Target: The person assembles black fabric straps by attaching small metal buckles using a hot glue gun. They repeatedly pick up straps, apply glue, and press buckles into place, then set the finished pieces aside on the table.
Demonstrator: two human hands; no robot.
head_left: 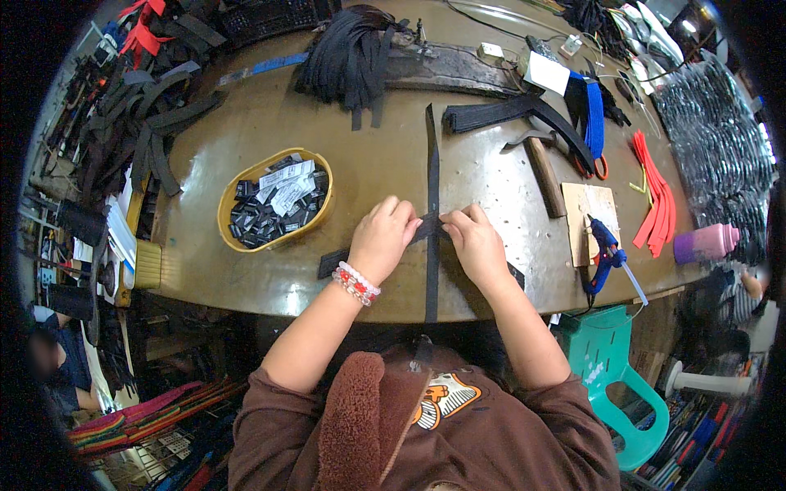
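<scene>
Closest to the camera, the long strap (431, 270) hangs over the near edge of the table (368, 155) toward the person's brown top and runs straight away across the table. Both hands meet on it near the table edge. The left hand (382, 240), with a bead bracelet (357, 283) on the wrist, is closed, and its fingertips pinch the short strap (336, 262) just left of the long strap. The right hand (475, 243) is also closed, with the thumb and fingers pinching from the right side, so the two hands touch the place where the straps cross. The short strap lies across the long one, under the fingers; one end shows left of the left wrist and the other end shows right of the right wrist. Left of the hands stands a yellow basket (232, 195) full of small black labels and white tags. To the right lie a blue glue gun (606, 254) on the table edge, a wood board (588, 214) and a hammer (542, 168). Further right are red strips (655, 200) and a pink bottle (708, 243). Beyond the hands the long strap reaches to the middle of the table. At the far side lie a bundle of black straps (348, 57) and more loose straps on the left.
</scene>
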